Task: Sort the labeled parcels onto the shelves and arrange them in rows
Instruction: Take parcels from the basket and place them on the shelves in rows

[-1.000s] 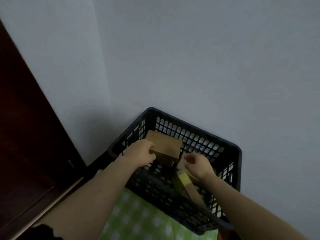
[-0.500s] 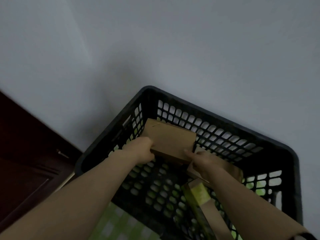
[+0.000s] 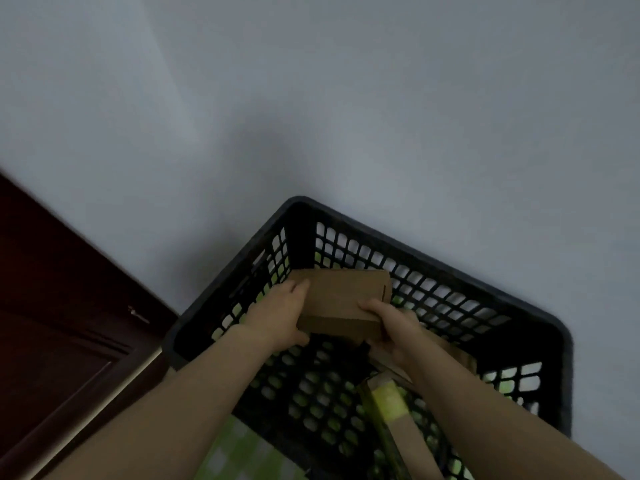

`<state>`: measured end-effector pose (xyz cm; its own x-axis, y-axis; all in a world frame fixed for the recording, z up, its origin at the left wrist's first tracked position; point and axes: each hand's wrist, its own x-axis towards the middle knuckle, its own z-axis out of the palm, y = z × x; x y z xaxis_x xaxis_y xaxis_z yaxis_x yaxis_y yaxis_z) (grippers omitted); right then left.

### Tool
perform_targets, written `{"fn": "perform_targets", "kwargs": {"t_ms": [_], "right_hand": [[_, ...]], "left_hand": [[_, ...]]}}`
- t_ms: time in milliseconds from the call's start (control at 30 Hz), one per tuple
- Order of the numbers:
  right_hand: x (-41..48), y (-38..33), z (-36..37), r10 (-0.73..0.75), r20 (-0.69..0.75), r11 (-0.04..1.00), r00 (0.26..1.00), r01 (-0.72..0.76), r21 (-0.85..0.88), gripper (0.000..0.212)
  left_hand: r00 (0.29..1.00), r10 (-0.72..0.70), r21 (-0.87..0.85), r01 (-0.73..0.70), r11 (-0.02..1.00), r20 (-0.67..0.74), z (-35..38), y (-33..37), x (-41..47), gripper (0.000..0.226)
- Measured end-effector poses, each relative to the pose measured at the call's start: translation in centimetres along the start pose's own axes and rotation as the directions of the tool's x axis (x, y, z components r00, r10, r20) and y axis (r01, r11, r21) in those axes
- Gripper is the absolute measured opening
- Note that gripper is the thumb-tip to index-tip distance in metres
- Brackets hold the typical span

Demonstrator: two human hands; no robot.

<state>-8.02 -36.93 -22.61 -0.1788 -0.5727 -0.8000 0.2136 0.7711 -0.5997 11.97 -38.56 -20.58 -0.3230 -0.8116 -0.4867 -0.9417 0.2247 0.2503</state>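
1. Through the head camera I see both forearms reaching into a black lattice crate (image 3: 415, 256) that stands against a pale wall (image 3: 346, 98).
2. The left hand (image 3: 277, 317) grips the left end of a plain brown cardboard parcel (image 3: 341, 301). Its fingers curl over the top edge and its thumb is tucked against the near lower edge.
3. The right hand (image 3: 391, 327) grips the parcel's near right corner, with one finger laid across the top face and the others wrapped round the side.
4. The parcel lies roughly level between the two hands, inside the crate's outline and close to its far left corner.
5. It looks to be held clear of the crate floor, but the light is dim and I cannot be sure of that.
6. No label is readable on the faces turned toward me.
7. A second parcel (image 3: 398, 420) lies lower in the crate beneath the right forearm. It is long and narrow, with a yellow patch on its upper face.
8. Another piece of brown cardboard (image 3: 457, 355) shows just beyond the right wrist, mostly hidden by the arm.
9. A green checked cloth (image 3: 235, 452) shows under the near edge of the crate and through its holes.
10. A dark wooden door (image 3: 52, 323) fills the lower left of the view.
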Motion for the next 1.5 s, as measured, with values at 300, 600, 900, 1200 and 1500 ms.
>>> {"fn": "perform_targets", "kwargs": {"t_ms": [300,600,900,1200,1500], "right_hand": [[-11.8,-4.7,-0.6,-0.122,0.428,0.992,0.895,0.098,0.078,0.050],[-23.9,1.0,1.8,-0.179,0.778,0.899,0.602,0.421,-0.119,0.033],[-34.1,6.6,6.0,-0.113,0.947,0.820,0.300,0.566,-0.082,0.041],[-43.6,13.8,10.7,-0.067,0.981,0.736,0.180,0.673,-0.073,0.042],[-49.7,18.6,13.7,-0.013,0.997,0.630,0.071,0.775,-0.047,0.049]], "left_hand": [[0.797,-0.099,0.056,0.164,0.985,-0.596,-4.3,4.9,-13.7,0.065],[0.609,-0.749,-0.955,-0.274,0.110,-0.261,-3.3,8.8,-32.9,0.036],[0.498,-0.813,-0.921,-0.372,0.113,-0.301,-1.1,9.5,-48.0,0.022],[0.397,-0.876,-0.916,-0.385,0.110,-0.273,3.4,7.0,-61.0,0.038],[0.318,-0.917,-0.897,-0.434,0.083,-0.240,6.8,5.6,-68.3,0.038]]}}
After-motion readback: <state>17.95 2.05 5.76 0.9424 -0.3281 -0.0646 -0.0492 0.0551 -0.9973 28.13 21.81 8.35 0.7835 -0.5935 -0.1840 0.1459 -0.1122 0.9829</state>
